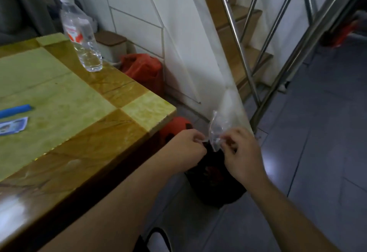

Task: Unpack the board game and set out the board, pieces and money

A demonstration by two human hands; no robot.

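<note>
Beside the table, the left hand and right hand each pinched an edge of a small clear plastic bag above a dark bin.

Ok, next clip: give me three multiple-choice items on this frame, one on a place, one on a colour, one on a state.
1. Where does the clear plastic water bottle stand?
A. On the floor
B. On the green and brown stone table, near its far edge
C. On the stairs

2. What colour is the stick-shaped piece on the table?
A. Blue
B. Yellow
C. White

3. How is the small clear plastic bag held?
A. Lying loose
B. By one hand
C. Pinched by the left hand and right hand

Answers: B, it stands on the tabletop; A, it is blue; C, both hands' fingers grip it.
</note>
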